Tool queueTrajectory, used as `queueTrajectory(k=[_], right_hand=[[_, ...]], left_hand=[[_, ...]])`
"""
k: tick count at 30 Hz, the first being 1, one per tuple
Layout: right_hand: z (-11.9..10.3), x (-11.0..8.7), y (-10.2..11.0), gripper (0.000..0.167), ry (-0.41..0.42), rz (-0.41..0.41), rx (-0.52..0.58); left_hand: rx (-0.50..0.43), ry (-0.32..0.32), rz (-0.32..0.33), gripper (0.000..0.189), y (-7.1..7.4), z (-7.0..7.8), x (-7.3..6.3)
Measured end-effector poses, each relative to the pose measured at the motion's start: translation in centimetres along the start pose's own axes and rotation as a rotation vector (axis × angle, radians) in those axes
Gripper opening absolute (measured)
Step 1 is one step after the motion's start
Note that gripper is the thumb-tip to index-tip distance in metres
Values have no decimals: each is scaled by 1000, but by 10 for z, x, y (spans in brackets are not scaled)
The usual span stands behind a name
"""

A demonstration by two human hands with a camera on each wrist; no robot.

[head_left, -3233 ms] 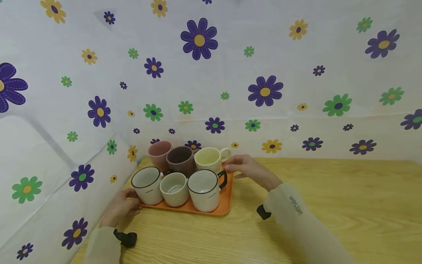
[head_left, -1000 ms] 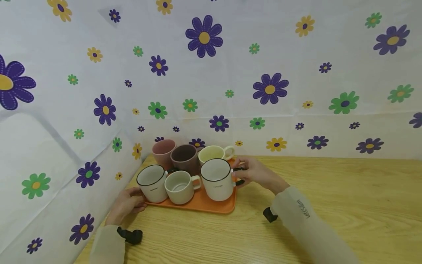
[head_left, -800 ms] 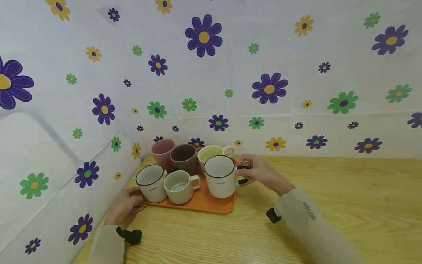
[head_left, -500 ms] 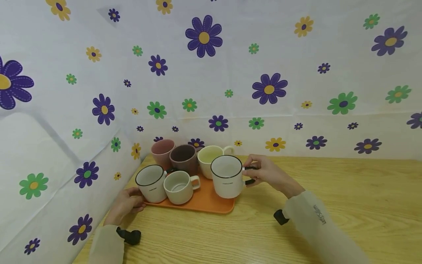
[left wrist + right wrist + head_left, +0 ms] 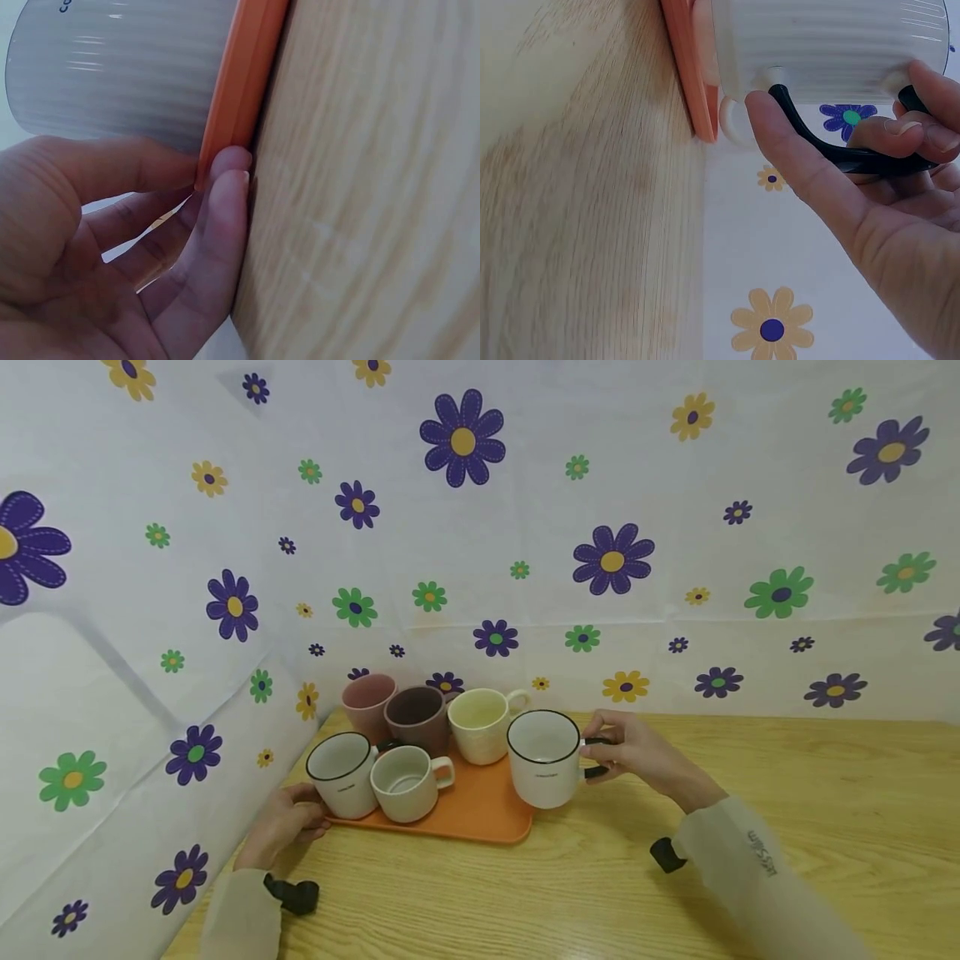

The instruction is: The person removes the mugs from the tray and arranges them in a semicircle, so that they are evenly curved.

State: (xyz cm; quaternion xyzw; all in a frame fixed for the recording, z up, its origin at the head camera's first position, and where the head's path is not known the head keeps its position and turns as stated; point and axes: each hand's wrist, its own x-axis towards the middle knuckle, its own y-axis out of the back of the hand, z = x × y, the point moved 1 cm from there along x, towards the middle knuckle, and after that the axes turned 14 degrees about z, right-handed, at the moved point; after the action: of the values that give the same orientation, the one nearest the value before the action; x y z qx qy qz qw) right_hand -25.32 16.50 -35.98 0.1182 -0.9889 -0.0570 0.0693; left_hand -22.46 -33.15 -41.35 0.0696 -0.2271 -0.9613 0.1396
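Note:
A white mug with a black rim [image 5: 545,768] is held in the air over the right end of the orange tray [image 5: 480,814]. My right hand [image 5: 637,756] grips it by its black handle [image 5: 855,159], fingers curled round it. At the tray's front left corner, my left hand [image 5: 281,827] pinches the rim between thumb and fingers, as the left wrist view shows. Beside that hand stands a second black-rimmed white mug [image 5: 343,781]. To its right is a small off-white cup [image 5: 405,789]. Behind stand a pink cup [image 5: 367,710], a dark brown mug [image 5: 420,722] and a cream mug [image 5: 480,731].
The tray lies on a wooden table [image 5: 450,902], in the corner between two walls covered with flower-printed sheeting [image 5: 675,485]. Table surface extends to the right and in front of the tray.
My right hand has taken the front right mug by its handle, lifted it off the tray and carried it rightward. More of the tray and the cream mug shows. The left hand stays at the corner.

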Motion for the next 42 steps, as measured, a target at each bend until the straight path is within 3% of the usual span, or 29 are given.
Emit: queueTrajectory(k=[27, 42], right_hand=[[6, -28, 36, 17, 9, 22, -22], [13, -41, 49, 18, -37, 32, -74]], left_hand=[[8, 5, -1, 42, 0, 5, -2], [-9, 18, -17, 44, 0, 4, -1]])
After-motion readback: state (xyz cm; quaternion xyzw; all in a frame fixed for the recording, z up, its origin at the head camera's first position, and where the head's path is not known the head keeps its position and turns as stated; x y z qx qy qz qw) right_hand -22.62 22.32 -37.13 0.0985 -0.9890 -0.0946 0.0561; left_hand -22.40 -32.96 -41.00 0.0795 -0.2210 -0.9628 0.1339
